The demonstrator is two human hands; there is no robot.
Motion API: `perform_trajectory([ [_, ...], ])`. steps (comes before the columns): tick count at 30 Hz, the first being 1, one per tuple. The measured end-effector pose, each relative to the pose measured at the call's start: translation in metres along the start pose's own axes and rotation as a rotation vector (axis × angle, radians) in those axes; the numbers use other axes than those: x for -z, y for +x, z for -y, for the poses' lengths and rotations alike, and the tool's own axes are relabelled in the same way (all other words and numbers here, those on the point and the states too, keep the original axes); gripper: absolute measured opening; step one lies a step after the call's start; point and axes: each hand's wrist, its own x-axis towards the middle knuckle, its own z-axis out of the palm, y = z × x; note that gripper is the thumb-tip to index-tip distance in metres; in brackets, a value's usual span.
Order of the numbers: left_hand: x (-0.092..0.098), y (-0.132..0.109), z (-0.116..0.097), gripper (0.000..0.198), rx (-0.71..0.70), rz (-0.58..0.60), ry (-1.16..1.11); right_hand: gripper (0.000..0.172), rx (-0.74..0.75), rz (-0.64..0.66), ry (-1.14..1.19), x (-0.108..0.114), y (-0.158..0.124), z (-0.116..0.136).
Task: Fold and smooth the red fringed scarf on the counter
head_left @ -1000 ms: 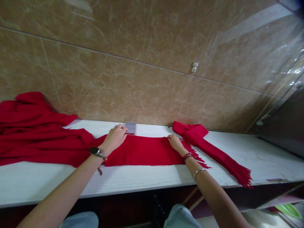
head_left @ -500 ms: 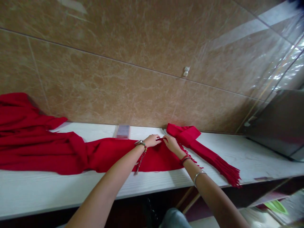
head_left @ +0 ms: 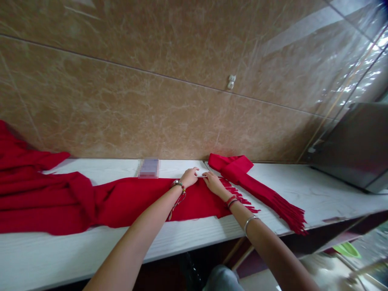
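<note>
A long red scarf (head_left: 130, 200) with a fringe at its right end stretches along the white counter. At its far edge, close to the fringe, my left hand (head_left: 189, 177) has its fingers curled and closed on the cloth. My right hand (head_left: 213, 184) pinches the same edge just to the right, a small gap between the two hands. The fingertips hide the exact grip. Just right of the fringe lies a second red scarf (head_left: 254, 190), folded narrow and crossed over itself, its fringe pointing toward the front edge.
More red cloth (head_left: 24, 194) is heaped at the left. A small blurred packet (head_left: 148, 167) sits behind the scarf by the tiled wall (head_left: 151, 101). A dark grey box-like object (head_left: 357, 145) stands on the counter (head_left: 287, 178) at right. Below shows a green basin (head_left: 348, 249).
The scarf's far edge, raised between my fingers before, now lies flatter. Its fringed end has shifted a little and more fringe shows. The view has moved slightly.
</note>
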Motion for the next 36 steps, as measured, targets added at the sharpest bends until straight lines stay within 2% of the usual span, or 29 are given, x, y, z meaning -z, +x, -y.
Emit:
perform_trajectory([
  [3, -0.002, -0.019, -0.006, 0.051, -0.049, -0.037, 0.057, 0.034, 0.042, -0.07, 0.015, 0.0, -0.009, -0.009],
  [5, -0.001, -0.038, -0.008, 0.049, -0.106, -0.022, 0.162, 0.038, 0.09, -0.063, 0.01, 0.002, -0.016, -0.014],
  [7, 0.004, -0.059, -0.007, 0.046, -0.134, 0.058, 0.274, 0.041, 0.123, 0.021, -0.024, 0.003, -0.023, -0.018],
  [10, 0.017, -0.088, -0.001, 0.046, -0.074, 0.176, 0.367, 0.045, 0.112, 0.166, -0.103, 0.005, -0.028, -0.019],
  [14, 0.032, -0.111, 0.0, 0.054, 0.031, 0.212, 0.421, 0.048, 0.021, 0.282, -0.157, 0.012, -0.027, -0.013],
  [19, 0.033, -0.119, -0.005, 0.055, 0.054, 0.181, 0.428, 0.05, -0.029, 0.256, -0.144, 0.029, -0.033, 0.012],
  [23, 0.035, -0.121, -0.005, 0.053, 0.038, 0.167, 0.427, 0.048, 0.025, 0.351, -0.164, 0.032, -0.054, 0.033],
  [25, 0.037, -0.124, -0.005, 0.053, 0.041, 0.171, 0.424, 0.048, 0.028, 0.356, -0.202, 0.03, -0.062, 0.039],
  [33, 0.044, -0.133, 0.0, 0.056, 0.121, 0.183, 0.401, 0.047, -0.019, 0.324, -0.178, 0.025, -0.06, 0.045],
  [36, 0.048, -0.133, -0.003, 0.053, 0.113, 0.128, 0.451, 0.045, 0.02, 0.287, -0.118, 0.031, -0.056, 0.041],
])
